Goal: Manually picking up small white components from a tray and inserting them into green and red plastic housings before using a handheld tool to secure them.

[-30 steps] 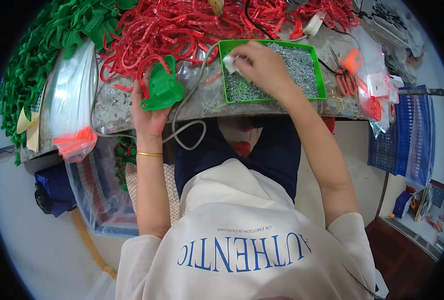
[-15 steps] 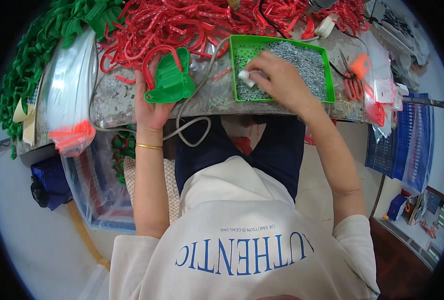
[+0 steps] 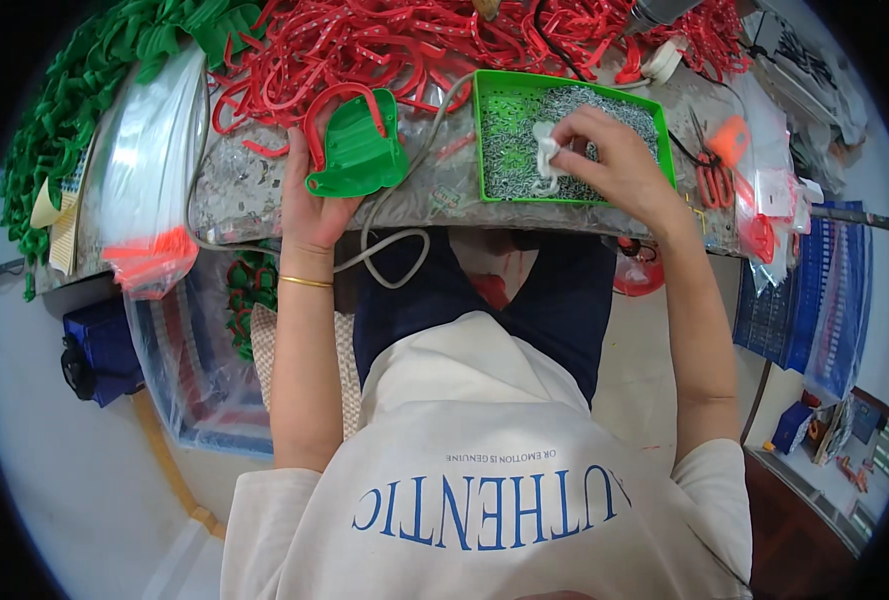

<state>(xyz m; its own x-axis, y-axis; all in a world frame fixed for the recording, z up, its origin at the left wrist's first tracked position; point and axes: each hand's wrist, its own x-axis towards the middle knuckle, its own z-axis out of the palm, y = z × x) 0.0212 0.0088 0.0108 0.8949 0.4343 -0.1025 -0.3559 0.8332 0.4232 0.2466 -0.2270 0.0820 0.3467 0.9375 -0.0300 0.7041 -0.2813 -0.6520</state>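
Note:
My left hand (image 3: pixel 312 218) is closed on a green plastic piece (image 3: pixel 363 145), ribbed and shaped like a scoop. A curved red strap (image 3: pixel 315 130) is attached along its upper left side. On the right, my right hand (image 3: pixel 620 165) pinches a small white object (image 3: pixel 546 150) of a kind I cannot make out. It hangs over a shallow green tray (image 3: pixel 481 150), low above a layer of small silvery metal pieces (image 3: pixel 637 113), probably screws or pins. Some small pieces seem to cling to its lower end.
Red dotted straps (image 3: pixel 385 45) are heaped along the back of the table. Green plastic pieces (image 3: pixel 40 150) pile up at the far left, beside clear plastic bags (image 3: pixel 150 150). A grey cable (image 3: pixel 405 240) loops over the front edge. Orange-handled scissors (image 3: pixel 713 185) lie right of the tray.
My right hand has moved right within the tray, and the white object with it, now showing more clearly. My left hand has shifted slightly right with the green piece, which is tilted a little differently.

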